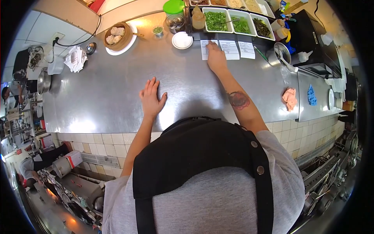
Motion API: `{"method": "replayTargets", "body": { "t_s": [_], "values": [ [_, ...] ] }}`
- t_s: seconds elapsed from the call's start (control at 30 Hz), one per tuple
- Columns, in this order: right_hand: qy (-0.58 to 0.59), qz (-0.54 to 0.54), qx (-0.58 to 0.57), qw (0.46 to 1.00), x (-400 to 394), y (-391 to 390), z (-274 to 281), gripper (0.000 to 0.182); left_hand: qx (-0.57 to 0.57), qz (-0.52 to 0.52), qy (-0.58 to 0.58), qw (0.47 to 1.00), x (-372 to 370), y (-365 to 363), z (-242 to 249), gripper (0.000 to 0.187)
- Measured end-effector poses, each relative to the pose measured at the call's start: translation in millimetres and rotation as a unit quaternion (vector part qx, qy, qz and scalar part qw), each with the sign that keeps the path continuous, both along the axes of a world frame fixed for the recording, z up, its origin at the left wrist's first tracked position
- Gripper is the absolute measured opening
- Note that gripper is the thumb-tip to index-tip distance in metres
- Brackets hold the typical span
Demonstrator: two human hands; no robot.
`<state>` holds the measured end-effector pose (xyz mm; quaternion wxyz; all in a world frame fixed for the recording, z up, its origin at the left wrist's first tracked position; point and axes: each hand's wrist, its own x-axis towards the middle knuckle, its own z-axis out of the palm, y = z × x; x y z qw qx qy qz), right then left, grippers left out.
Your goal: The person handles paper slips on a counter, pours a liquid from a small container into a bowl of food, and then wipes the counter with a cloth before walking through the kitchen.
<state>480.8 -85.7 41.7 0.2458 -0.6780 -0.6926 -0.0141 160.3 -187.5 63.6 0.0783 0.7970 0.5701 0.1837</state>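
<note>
My left hand [151, 99] lies flat on the steel counter [124, 89], fingers apart and holding nothing. Further forward, my right hand [216, 58] rests its fingertips on a printed order slip [205, 53], partly covering it. Beside that one lie two more slips, a middle slip [230, 50] and a right-hand slip [247, 50], in a row below the food trays. A green pen [260, 53] is just right of them. To the left of my right hand sits a small white plate [182, 40].
A bamboo steamer [125, 37] with dumplings stands at the back left. Trays of chopped greens [216, 21] line the back. On the right are a metal pot [279, 54], an orange cloth [289, 99] and a blue cloth [312, 95]. Crumpled paper [75, 59] lies left.
</note>
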Motion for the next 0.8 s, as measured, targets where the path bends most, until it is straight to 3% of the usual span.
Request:
{"method": "replayTargets", "body": {
  "t_s": [0.13,0.2,0.23,0.27,0.3,0.37,0.43,0.53,0.6,0.63,0.73,0.77,0.8],
  "values": [
    [0.079,0.048,0.035,0.995,-0.3,-31.9,22.2,0.038,0.006,-0.013,-0.011,1.000,-2.5,3.0,-3.7,0.056],
    [0.118,0.078,0.051,0.989,-2.2,-65.3,30.9,0.042,-0.023,0.033,-0.126,0.991,-10.5,9.7,-7.9,0.051],
    [0.123,0.073,0.041,0.989,-2.3,-86.3,31.2,0.042,-0.025,0.027,-0.123,0.992,-13.4,21.7,-3.6,0.051],
    [0.119,0.067,0.022,0.990,-2.6,-107.9,32.0,0.042,-0.148,0.137,-0.354,0.913,-15.5,41.4,3.5,0.055],
    [0.114,0.062,0.003,0.992,-1.5,-129.5,33.0,0.041,-0.260,0.239,-0.553,0.755,-19.4,64.1,6.9,0.059],
    [0.079,0.057,-0.039,0.994,5.4,-173.1,16.7,0.042,-0.186,0.232,-0.778,0.553,-61.6,129.1,-32.6,0.074],
    [0.081,0.052,-0.075,0.993,9.8,-199.0,24.4,0.043,-0.181,0.262,-0.854,0.411,-83.0,184.6,-6.3,0.084],
    [0.092,0.025,-0.078,0.992,12.7,-213.9,32.5,0.043,-0.157,0.262,-0.872,0.383,-89.9,248.2,18.7,0.081],
    [0.091,0.012,-0.089,0.992,10.4,-212.9,38.1,0.043,-0.221,0.223,-0.816,0.485,-86.4,273.7,30.3,0.078],
    [0.091,0.000,-0.102,0.991,9.0,-210.0,39.9,0.042,-0.236,0.209,-0.832,0.456,-83.0,286.9,35.9,0.077],
    [0.092,-0.002,-0.098,0.991,11.1,-208.8,42.9,0.042,-0.234,0.234,-0.833,0.444,-67.8,322.1,43.3,0.072],
    [0.095,-0.023,-0.095,0.991,10.7,-209.2,44.1,0.042,-0.226,0.136,-0.837,0.480,-71.9,344.1,23.2,0.071],
    [0.106,-0.010,-0.097,0.990,11.9,-208.3,45.7,0.043,-0.243,0.125,-0.832,0.482,-80.4,368.1,3.1,0.071]
  ]
}}
